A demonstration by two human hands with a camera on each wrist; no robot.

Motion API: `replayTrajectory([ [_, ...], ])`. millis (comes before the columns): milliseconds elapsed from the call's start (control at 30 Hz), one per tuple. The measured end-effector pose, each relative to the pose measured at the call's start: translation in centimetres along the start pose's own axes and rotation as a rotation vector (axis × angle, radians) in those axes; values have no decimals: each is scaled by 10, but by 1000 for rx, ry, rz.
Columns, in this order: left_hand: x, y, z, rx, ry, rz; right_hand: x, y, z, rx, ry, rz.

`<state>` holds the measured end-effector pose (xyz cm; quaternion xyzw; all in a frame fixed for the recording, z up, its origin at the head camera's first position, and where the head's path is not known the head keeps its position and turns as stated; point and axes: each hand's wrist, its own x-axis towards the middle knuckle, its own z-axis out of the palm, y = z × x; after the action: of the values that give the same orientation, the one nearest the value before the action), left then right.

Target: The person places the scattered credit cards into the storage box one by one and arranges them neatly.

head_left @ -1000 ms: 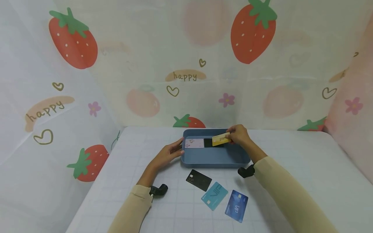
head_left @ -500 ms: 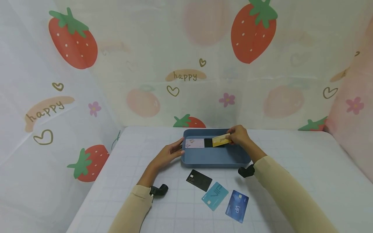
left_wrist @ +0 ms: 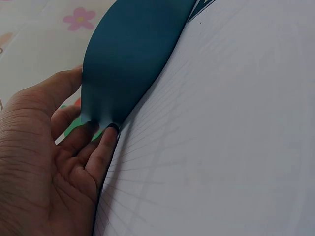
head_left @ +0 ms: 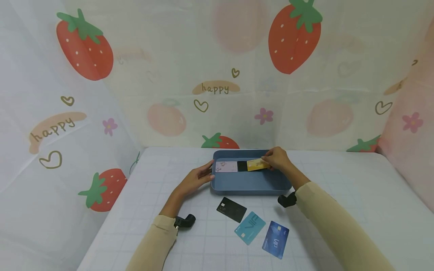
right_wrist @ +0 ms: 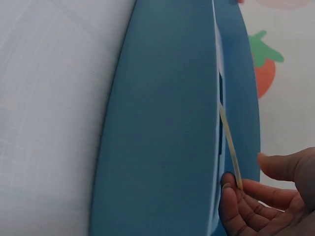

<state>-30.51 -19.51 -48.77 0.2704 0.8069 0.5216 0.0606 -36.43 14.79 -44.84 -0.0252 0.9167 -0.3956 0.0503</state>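
A blue-grey tray (head_left: pixel 251 183) stands at the back of the table. Inside it a pale patterned card (head_left: pixel 226 166) lies at the left, with a black card (head_left: pixel 242 166) beside it. My right hand (head_left: pixel 278 158) holds a yellow card (head_left: pixel 257 164) by its right end, slanting over the black one. Seen from the right wrist, this yellow card (right_wrist: pixel 230 145) shows edge-on, tilted, with its lower end at the fingers (right_wrist: pixel 261 194). My left hand (head_left: pixel 194 181) rests against the tray's left end, fingers extended; the left wrist view has the fingertips at the tray wall (left_wrist: pixel 128 59).
In front of the tray lie a black VIP card (head_left: pixel 231 209), a light-blue VIP card (head_left: pixel 250 228) and a dark-blue VIP card (head_left: pixel 276 240), apart from each other on the white table (head_left: pixel 135 226). A strawberry-print sheet (head_left: pixel 217 56) hangs behind.
My right hand has come down slightly, and the yellow card lies at a flatter slant in the tray. The left hand, the tray and the three front cards have stayed in place.
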Motion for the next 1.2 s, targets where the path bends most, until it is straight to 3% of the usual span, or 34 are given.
replayTrajectory([
  [867, -1, 0, 1, -18, -5, -17, -1, 1, -2, -129, -10, -11],
  [1100, 10, -33, 1, -4, 7, -24, -1, 1, -2, -144, -10, -5],
  [1200, 10, -39, 2, 0, 19, -19, -2, 0, -2, -139, -9, -3],
])
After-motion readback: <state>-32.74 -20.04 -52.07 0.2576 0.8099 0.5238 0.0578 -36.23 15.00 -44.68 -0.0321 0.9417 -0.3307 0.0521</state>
